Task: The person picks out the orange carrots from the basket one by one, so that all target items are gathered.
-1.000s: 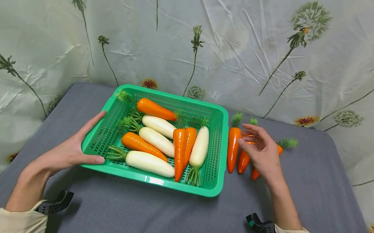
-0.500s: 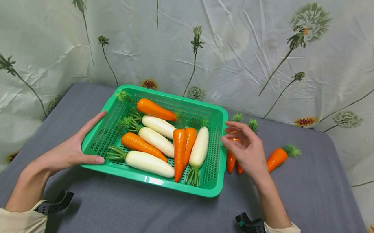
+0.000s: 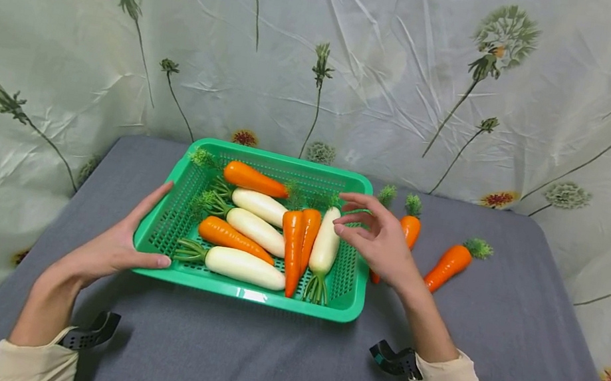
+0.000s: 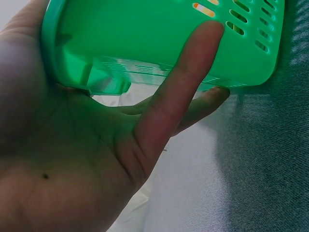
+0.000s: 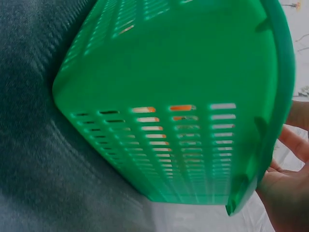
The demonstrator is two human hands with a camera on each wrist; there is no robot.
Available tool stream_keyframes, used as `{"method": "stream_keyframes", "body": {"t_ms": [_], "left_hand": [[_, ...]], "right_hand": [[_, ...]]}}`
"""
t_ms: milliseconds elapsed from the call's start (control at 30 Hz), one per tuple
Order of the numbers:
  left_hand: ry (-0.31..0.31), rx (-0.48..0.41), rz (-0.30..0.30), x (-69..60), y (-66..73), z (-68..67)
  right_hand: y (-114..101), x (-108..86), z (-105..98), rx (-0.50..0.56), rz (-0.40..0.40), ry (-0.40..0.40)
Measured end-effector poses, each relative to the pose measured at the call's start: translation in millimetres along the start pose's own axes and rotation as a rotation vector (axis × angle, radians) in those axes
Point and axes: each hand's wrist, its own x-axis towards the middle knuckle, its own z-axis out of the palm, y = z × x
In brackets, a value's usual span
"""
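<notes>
A green perforated basket [image 3: 260, 299] stands on the grey cloth, holding several orange carrots [image 3: 237, 238] and several white radishes [image 3: 246, 267]. My left hand [image 3: 117, 243] grips its near left corner; in the left wrist view the basket wall [image 4: 145, 29] lies against my fingers [image 4: 174, 87]. Over the basket's right side hovers my right hand [image 3: 379, 240], fingers loosely bent with nothing between them. An upright-lying white radish [image 3: 326, 241] is just beside its fingertips. In the right wrist view the basket's side [image 5: 159, 72] hides most of my right hand [image 5: 285, 188].
To the right of the basket, carrots with green tops lie on the cloth: one loose carrot [image 3: 448, 267], another carrot [image 3: 410, 228] partly behind my right hand, and a third mostly covered. A floral curtain [image 3: 397, 78] hangs behind the table.
My right hand has moved left, from above the loose carrots to over the basket's right side, uncovering the rightmost carrot. My left hand and the basket have stayed put.
</notes>
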Motion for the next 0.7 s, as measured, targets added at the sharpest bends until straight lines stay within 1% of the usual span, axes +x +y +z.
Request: {"method": "stream_keyframes", "body": {"t_ms": [267, 433, 500, 700], "left_hand": [[0.001, 0.010, 0.000, -1.8, -1.4, -1.0], [0.000, 0.019, -0.003, -3.3, -2.1, -1.5], [-0.001, 0.018, -0.012, -3.1, -1.3, -1.3], [-0.004, 0.006, -0.025, -0.8, 0.6, -0.6]], "right_hand": [[-2, 6.3, 10, 0.002, 0.041, -0.061], [-5, 10.3, 17, 0.002, 0.051, -0.112], [-5, 12.4, 20, 0.001, 0.059, -0.130], [-7, 18.7, 24, -0.026, 0.088, -0.157]]}}
